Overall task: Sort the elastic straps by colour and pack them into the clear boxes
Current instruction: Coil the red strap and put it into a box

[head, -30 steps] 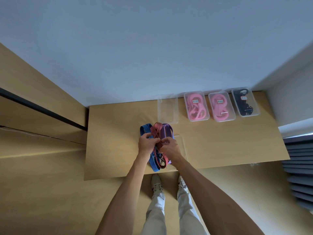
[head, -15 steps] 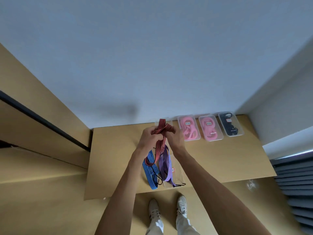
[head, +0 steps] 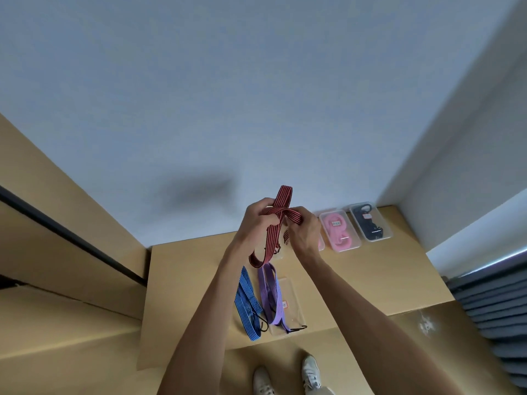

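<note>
Tabletop, box perhaps pink-filled, behind right hand

A plain indoor room, set up as a simple sorting station rather than a lived-in home. A bare wood-tone worktop stands against a blank pale wall, with labelled clear boxes lined up at 1 o'clock. The floor is the same tan; dark slats show at 3 o'clock.
</note>
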